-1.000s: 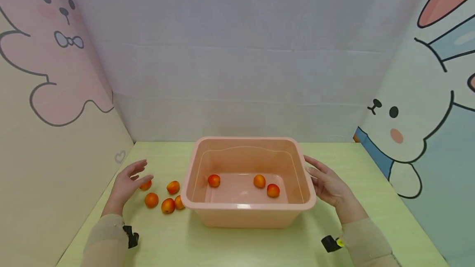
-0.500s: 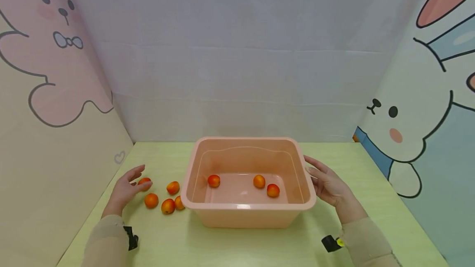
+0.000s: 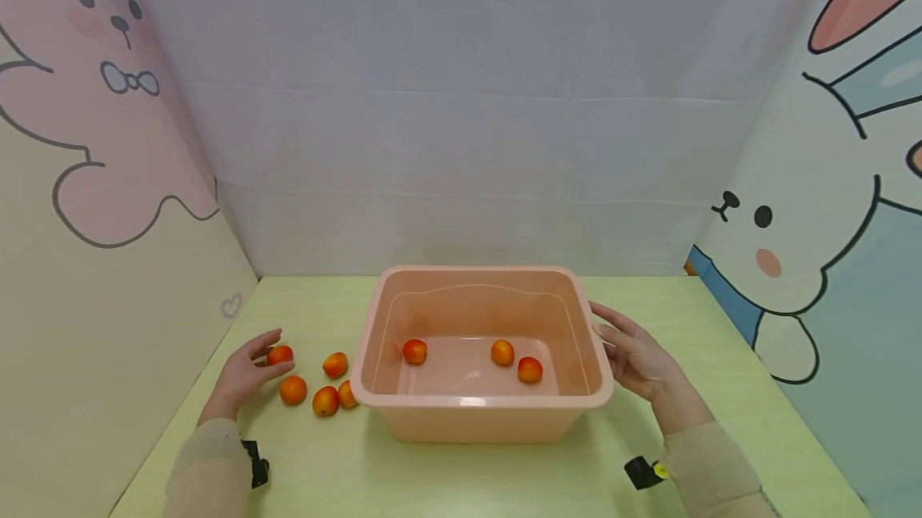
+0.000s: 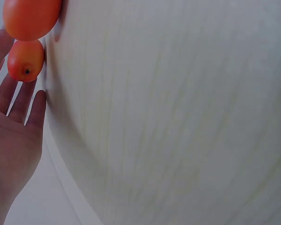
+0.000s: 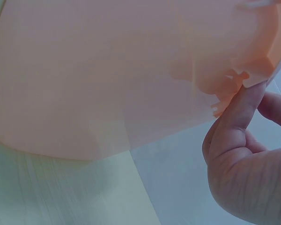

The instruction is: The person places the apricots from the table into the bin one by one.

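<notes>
My left hand (image 3: pixel 241 374) is at a small orange-red fruit (image 3: pixel 280 355) on the table, thumb on the near side and fingers on the far side. In the left wrist view the fingers of the left hand (image 4: pixel 14 145) extend fairly straight behind that fruit (image 4: pixel 25 61), and a second fruit (image 4: pixel 32 18) looms closer to the camera. My right hand (image 3: pixel 641 362) touches the right side of a pink plastic basin (image 3: pixel 483 401). The right wrist view has a digit of the right hand (image 5: pixel 239 154) against the underside of the basin's rim (image 5: pixel 271 51); the fingers do not visibly wrap it.
Inside the basin lie a fruit at left (image 3: pixel 414 351) and two more at right (image 3: pixel 503 352). Left of it, several loose fruits (image 3: pixel 326 401) rest on the pale green table (image 3: pixel 461 478). A white back wall (image 3: pixel 461 142) and printed side panels (image 3: pixel 807 262) stand around.
My left hand has lowered slightly, and its thumb and fingers are now around the far-left fruit. My right hand and the basin have stayed in place.
</notes>
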The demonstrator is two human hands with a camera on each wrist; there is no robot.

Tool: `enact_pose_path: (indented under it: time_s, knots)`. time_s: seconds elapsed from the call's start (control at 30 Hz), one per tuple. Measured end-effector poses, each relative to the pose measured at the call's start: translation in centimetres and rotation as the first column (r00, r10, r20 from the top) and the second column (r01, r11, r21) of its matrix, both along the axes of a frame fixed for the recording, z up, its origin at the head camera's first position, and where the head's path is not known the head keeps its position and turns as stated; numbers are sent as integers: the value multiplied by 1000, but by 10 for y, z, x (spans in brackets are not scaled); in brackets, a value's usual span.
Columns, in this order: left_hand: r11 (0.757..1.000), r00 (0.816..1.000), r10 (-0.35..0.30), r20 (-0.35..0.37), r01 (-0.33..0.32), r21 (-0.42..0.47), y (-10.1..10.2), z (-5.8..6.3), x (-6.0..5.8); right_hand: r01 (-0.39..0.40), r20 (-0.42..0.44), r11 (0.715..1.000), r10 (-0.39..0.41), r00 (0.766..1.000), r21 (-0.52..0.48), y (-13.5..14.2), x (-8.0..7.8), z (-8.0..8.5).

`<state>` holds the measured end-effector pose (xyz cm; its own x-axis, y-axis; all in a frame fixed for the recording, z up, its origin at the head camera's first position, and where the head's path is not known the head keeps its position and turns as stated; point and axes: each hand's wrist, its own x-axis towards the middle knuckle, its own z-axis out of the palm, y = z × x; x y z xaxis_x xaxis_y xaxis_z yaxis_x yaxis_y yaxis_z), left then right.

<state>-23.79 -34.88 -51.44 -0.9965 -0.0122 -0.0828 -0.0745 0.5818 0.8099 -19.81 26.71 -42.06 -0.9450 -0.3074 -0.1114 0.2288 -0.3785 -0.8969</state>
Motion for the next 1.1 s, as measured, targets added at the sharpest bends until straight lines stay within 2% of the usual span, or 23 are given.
enact_pose_path:
  time_s: [0.2,0.37,0.57,0.87,1.1]
  knots:
    - [1000,1000,-9,-21,9,-25,-1,-3,0,3,2,1000,-3,1000,10,0,0,0]
    - [996,999,0,-53,-5,-94,-3,-7,1,7,1,1000,-7,1000,10,0,0,0]
    - [993,998,26,-60,-33,-114,-5,-9,2,-17,-16,1000,17,1000,-14,1,1,-1]
    - [993,998,35,-60,-42,-114,-11,-6,6,-12,-17,1000,12,1000,-4,1,0,-2]
    - [992,998,50,-39,-55,-114,-12,6,8,-16,-22,1000,15,1000,-5,1,0,-2]
